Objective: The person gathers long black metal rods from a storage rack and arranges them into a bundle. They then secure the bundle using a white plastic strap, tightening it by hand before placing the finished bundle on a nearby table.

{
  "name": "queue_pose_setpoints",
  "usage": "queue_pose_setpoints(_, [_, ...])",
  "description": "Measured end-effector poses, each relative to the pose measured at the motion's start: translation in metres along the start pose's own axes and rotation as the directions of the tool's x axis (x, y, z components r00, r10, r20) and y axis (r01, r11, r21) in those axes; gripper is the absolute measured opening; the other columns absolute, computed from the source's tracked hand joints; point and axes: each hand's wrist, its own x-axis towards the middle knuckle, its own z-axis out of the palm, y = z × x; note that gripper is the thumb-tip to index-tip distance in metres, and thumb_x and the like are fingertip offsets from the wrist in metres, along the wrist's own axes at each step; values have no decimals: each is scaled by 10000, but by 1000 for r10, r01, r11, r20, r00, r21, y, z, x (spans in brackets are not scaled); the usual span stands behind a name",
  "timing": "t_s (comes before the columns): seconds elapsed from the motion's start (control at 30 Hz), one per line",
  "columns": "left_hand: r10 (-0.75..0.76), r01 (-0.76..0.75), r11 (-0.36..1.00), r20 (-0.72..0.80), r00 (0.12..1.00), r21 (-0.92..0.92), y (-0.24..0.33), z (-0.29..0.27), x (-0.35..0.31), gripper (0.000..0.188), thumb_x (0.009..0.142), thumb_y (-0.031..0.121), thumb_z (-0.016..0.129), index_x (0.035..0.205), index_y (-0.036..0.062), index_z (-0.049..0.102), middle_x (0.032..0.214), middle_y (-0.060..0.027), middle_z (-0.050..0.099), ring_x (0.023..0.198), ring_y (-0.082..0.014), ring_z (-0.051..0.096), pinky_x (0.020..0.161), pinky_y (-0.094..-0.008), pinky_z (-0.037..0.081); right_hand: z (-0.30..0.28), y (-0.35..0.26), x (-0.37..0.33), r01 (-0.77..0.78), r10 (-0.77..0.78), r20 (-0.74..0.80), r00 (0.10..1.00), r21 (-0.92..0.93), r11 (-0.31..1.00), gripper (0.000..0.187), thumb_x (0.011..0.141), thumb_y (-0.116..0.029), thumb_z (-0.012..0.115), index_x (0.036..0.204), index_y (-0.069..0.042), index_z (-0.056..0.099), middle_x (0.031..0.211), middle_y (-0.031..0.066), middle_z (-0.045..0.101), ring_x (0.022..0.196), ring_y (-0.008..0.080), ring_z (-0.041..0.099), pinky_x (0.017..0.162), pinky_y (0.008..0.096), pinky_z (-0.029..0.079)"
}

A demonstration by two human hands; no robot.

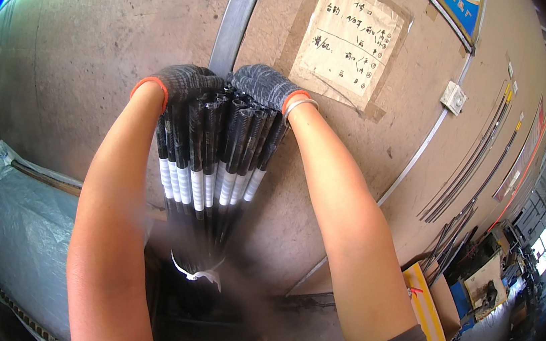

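Observation:
A bundle of long black tubes [212, 140], each with a white band partway down, stands upright against the brown board wall. My left hand [191, 83], in a dark grey knit glove with an orange cuff, curls over the left side of the tube tops. From the right, my gloved right hand [262, 86] wraps round the same upper ends, close to the left one. Both hands grip the bundle, though most fingertips are hidden behind it. Lower down, a white strip [197, 272] is tied around the tubes, whose bottom ends are dark and blurred.
A handwritten paper sheet [344, 44] is taped to the wall beside a metal strip [235, 18]. Clear plastic sheeting [24, 230] covers something at left. Thin rods [477, 153] hang on the right wall, above a yellow-sided box [429, 303]. A white switch box [454, 97] is mounted nearby.

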Motion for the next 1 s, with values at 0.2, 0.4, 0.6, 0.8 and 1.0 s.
queue_pose_setpoints(0.2, [-13,15,996,26,1000,-86,-4,17,12,459,885,406,505,1168,63,619,1119,-97,643,1025,-189,574,958,-309,398,5,12,-15,144,-144,8,990,-156,977,494,889,-454,449,942,-4,645,969,230,636,955,370,590,867,403,437])
queue_pose_setpoints(0.4, [-6,6,999,5,1000,-46,5,1,-5,452,882,398,509,1175,70,616,1129,-100,640,1029,-193,575,959,-313,399,-2,3,0,21,-11,94,996,-112,994,408,929,-389,395,1019,-68,631,1038,210,608,997,374,565,879,405,441])
queue_pose_setpoints(0.6, [3,-1,997,29,1000,-71,-2,17,12,446,885,385,506,1175,64,615,1126,-105,640,1029,-195,575,958,-316,401,1,10,-17,259,-254,62,965,-360,896,208,876,-143,450,988,-45,595,878,188,613,839,348,613,738,422,491])
queue_pose_setpoints(0.8, [7,-4,998,40,999,-70,-6,21,19,444,892,379,497,1185,65,607,1133,-113,636,1035,-201,573,962,-322,399,2,18,-20,239,-213,110,971,-357,903,360,941,-343,379,1072,-113,623,1069,207,594,1047,368,545,916,409,426])
queue_pose_setpoints(1.0, [36,-37,999,-31,999,-38,-19,8,13,491,837,441,533,1134,64,636,1060,-133,659,939,-239,619,873,-349,456,0,-2,-2,77,-61,104,993,-150,986,469,901,-440,442,1058,-40,630,1120,230,589,1082,374,535,941,405,405])
